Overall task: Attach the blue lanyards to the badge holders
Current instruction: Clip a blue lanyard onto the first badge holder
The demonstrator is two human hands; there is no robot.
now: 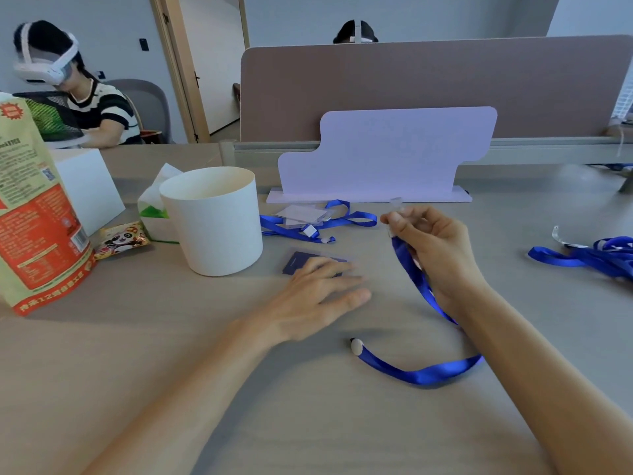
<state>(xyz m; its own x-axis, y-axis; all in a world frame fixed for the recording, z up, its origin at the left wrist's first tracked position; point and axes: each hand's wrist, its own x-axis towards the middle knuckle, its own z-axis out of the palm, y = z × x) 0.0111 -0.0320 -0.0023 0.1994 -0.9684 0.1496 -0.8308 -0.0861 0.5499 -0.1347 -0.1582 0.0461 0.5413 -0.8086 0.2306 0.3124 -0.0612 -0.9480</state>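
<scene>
While the left hand lies flat, fingers spread, on a dark badge holder on the table, the right hand is closed around one blue lanyard, its clear clip pinched at the fingertips. That strap trails toward 6 o'clock, ending in a white tip. At 12 o'clock lies a finished holder-and-lanyard set; at 3 o'clock, spare lanyards; at 9 o'clock, a white cup.
</scene>
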